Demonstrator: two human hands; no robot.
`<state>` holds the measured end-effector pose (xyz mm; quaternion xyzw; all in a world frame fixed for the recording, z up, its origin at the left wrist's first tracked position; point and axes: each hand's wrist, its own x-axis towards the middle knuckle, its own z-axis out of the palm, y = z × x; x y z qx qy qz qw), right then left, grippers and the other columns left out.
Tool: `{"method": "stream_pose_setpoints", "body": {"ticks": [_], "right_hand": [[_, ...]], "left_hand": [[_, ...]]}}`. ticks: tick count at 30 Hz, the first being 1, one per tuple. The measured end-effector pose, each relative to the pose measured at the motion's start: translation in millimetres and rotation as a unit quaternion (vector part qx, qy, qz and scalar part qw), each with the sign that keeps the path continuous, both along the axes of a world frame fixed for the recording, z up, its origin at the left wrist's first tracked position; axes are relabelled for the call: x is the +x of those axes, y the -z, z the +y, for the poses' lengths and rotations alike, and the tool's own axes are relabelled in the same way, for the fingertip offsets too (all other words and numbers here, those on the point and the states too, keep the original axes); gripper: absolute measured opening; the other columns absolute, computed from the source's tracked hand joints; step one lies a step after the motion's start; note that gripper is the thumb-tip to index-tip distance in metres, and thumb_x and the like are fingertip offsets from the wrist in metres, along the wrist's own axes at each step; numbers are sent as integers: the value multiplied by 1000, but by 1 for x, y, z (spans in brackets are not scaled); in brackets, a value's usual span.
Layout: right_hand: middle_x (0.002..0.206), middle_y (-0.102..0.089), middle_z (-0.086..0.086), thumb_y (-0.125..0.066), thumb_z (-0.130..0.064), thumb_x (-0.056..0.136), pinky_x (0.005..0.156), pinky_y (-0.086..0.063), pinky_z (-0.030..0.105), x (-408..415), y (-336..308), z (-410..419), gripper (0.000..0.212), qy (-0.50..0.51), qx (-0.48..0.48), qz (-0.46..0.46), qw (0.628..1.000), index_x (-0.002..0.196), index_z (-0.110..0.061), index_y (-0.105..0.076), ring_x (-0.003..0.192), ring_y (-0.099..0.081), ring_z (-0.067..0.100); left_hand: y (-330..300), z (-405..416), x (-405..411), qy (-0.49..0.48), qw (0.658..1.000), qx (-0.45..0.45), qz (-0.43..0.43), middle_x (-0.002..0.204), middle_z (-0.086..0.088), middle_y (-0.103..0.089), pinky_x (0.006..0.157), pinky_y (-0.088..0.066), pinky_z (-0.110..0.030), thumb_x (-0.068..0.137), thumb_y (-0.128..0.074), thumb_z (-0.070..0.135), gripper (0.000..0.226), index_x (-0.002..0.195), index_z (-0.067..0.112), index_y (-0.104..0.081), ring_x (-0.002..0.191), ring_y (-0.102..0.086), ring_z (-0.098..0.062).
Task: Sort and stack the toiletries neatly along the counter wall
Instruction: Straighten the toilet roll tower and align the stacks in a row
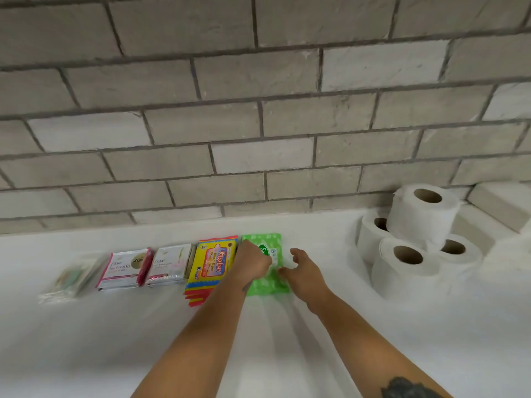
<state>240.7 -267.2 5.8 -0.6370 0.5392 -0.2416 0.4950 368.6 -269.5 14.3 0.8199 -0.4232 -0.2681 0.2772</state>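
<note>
A row of flat packs lies along the white counter (pixel 143 340) near the tiled wall. From the left: a clear pack (pixel 71 278), two stacks of white-and-pink Dove sachets (pixel 123 271) (pixel 169 267), a stack of yellow Giggles wipes (pixel 211 265), and a green wipes pack (pixel 267 285). My left hand (pixel 254 264) rests with curled fingers on the green pack's left side. My right hand (pixel 304 271) is at its right edge, fingers spread and touching it. Several toilet paper rolls (pixel 413 239) are stacked at the right.
A grey brick-tiled wall (pixel 258 124) rises behind the counter. A tiled ledge block (pixel 502 208) juts out at the far right corner behind the rolls. Bare white counter spreads in front of the row, where my forearms cross it.
</note>
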Motion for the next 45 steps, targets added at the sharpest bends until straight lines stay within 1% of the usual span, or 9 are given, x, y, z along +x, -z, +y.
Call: {"method": "stream_pose_setpoints", "body": {"ticks": [9, 17, 24, 30, 35, 37, 40, 42, 45], "right_hand": [[104, -65, 12, -52, -6, 84, 84, -50, 40, 20, 12, -4, 29, 18, 52, -45, 998, 112, -11, -57, 90, -61, 25], [100, -66, 7, -50, -3, 82, 78, -51, 36, 8, 22, -2, 29, 24, 48, -45, 998, 108, -14, -59, 90, -62, 25], [100, -66, 2, -50, -4, 83, 71, -49, 26, -25, 27, 15, 31, 2, 27, -46, 999, 109, -19, -58, 88, -61, 19], [105, -67, -2, -53, -5, 85, 75, -48, 23, -59, 30, 36, 36, -11, 11, -32, 999, 117, -22, -57, 95, -62, 15], [105, -68, -8, -57, -10, 84, 77, -50, 21, -83, 32, 51, 35, -13, 1, -45, 999, 115, -25, -57, 94, -63, 8], [103, -68, -10, -56, -9, 83, 75, -48, 19, -92, 33, 55, 34, -11, -2, -55, 998, 113, -25, -58, 94, -63, 7], [103, -67, -13, -55, -10, 84, 80, -48, 21, -103, 34, 58, 34, -11, -20, -61, 998, 112, -29, -55, 98, -62, 9], [110, -65, -18, -57, -15, 80, 86, -49, 23, -110, 31, 60, 45, -18, -29, -73, 997, 118, -37, -51, 104, -61, 5], [138, -27, -27, -64, -26, 61, 102, -40, 20, -119, 25, 63, 80, -55, -39, -51, 996, 134, -44, -38, 127, -40, -2]], "left_hand": [[5, -16, 4, -1, 997, 65, 34, 65, 3, -36, 50, -32, -18, 87, -58, 20, 23, 95, 11, -40, 55, -34, -8], [1, -9, -12, 25, 996, 85, 14, 67, -3, -36, 49, -25, -21, 89, -47, 20, 14, 84, 7, -45, 70, -41, -16], [7, 17, -30, 14, 997, 78, 24, 60, -1, -46, 44, -29, -24, 85, -55, 29, 29, 66, 9, -48, 51, -42, -11], [19, 50, -49, 17, 992, 27, 119, 87, -4, -60, 51, -39, -24, 80, -66, 33, 43, 111, 6, -54, 71, -56, -16], [26, 79, -67, 98, 971, -53, 213, 93, 14, -57, 67, -50, -10, 70, -80, 13, 55, 91, 33, -34, 84, -57, 2], [30, 85, -74, 138, 965, -65, 213, 111, 6, -58, 81, -52, -16, 54, -88, 19, 71, 97, 41, -35, 101, -59, -1], [43, 86, -82, 191, 973, -59, 116, 146, -1, -35, 114, -30, -40, 35, -87, 44, 123, 140, 37, -23, 143, -22, -23], [38, 90, -92, 223, 972, -31, 62, 158, 3, -3, 114, -1, -23, 43, -86, 42, 139, 150, 28, 1, 142, 18, -11], [39, 92, -99, 252, 967, -26, -2, 155, 0, 24, 99, -13, -7, 58, -86, 25, 127, 150, 30, 2, 136, 14, 0]]}}
